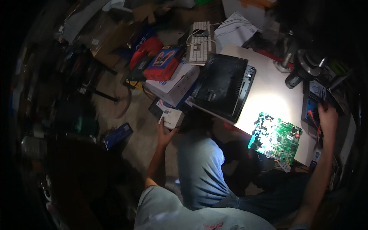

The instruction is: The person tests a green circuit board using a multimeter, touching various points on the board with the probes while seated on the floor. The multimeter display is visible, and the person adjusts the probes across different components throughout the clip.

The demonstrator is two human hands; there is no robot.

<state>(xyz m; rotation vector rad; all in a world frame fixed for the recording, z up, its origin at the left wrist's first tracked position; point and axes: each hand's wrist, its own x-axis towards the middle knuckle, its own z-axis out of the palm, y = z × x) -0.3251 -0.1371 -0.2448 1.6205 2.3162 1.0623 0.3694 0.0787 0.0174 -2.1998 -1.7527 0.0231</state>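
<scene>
Left hand (165,137) grips a small white box (173,118) beside the table (268,84); right hand (329,115) reaches the table's right end.
The right fingers' closure is unclear, near a red lead (311,114); the green circuit board (281,138) lies lit between.

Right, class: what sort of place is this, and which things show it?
Probably an electronics repair workspace: a bare green circuit board lies on the white table, with a black laptop-like casing and a keyboard beyond.
</scene>
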